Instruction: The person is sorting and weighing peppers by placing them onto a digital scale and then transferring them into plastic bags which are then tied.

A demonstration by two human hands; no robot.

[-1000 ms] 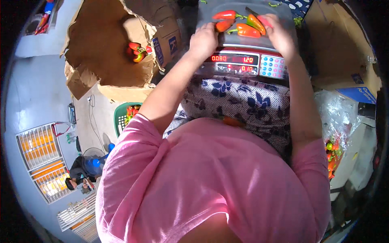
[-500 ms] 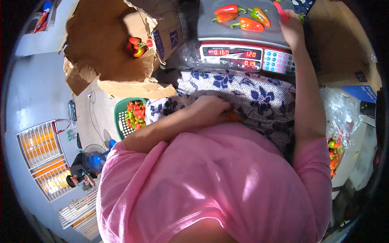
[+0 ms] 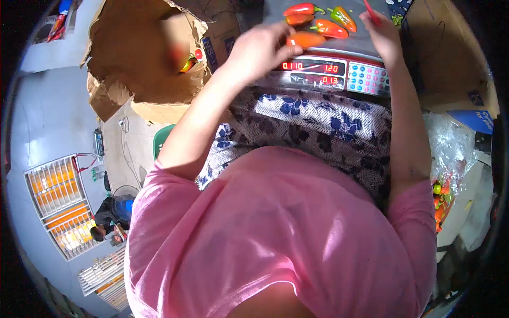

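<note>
My left hand [image 3: 260, 52], smeared a little by motion, has its fingers closed at the left end of an orange pepper [image 3: 307, 40]. The pepper is at the near edge of the pan of a digital scale [image 3: 366, 78] with red lit displays. Beyond it on the pan lie several peppers, among them a red pepper [image 3: 301, 9], an orange-red pepper [image 3: 333, 29] and a green-and-orange pepper [image 3: 343, 20]. Beside the pan's right side, my right hand [image 3: 384, 38] is closed around a slim red thing [image 3: 371, 12]; its kind is not clear.
At left stands a torn cardboard box [image 3: 119, 50] with a few peppers inside, partly blurred. A green basket [image 3: 160, 140] shows behind my left forearm. Patterned cloth [image 3: 297, 119] covers my lap. To the right are another box [image 3: 450, 58] and clear plastic over peppers [image 3: 453, 148]. A person [image 3: 106, 217] is far left.
My left hand has risen from my lap to the scale with the orange pepper. The forearm now hides most of the green basket. My right hand stays by the pan, and the scale's displays have changed.
</note>
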